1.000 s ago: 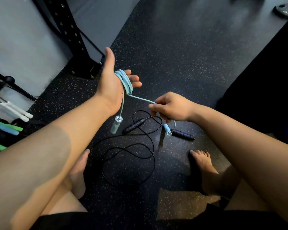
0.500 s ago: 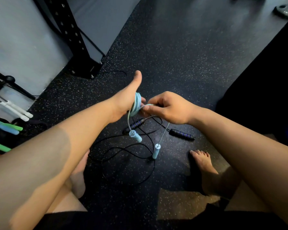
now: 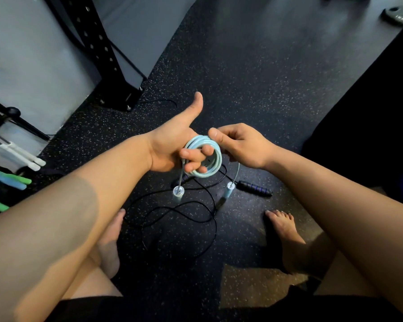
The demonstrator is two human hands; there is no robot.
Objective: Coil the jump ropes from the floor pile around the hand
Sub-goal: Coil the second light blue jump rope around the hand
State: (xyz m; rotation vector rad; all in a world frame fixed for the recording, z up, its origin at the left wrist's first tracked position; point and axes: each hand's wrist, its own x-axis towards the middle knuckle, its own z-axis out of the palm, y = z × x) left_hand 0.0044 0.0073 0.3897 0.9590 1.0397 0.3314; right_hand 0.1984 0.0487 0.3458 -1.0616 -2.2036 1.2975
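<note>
I see my left hand (image 3: 170, 147), thumb raised, fingers curled through the pale-blue rope coil (image 3: 215, 159); my right hand (image 3: 242, 145) pinches its rim above the black rope (image 3: 254, 188).

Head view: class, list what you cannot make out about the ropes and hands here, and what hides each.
Head view throughout.
1. Light blue rope: turn count unclear; the strands overlap and fingers of the left hand cover part.
2. Right hand: its fingertips are hidden behind the coil and its own knuckles.
3. Black rope: one grip is mostly hidden behind the coil.
4. Coloured grips: cut off by the left edge.
</note>
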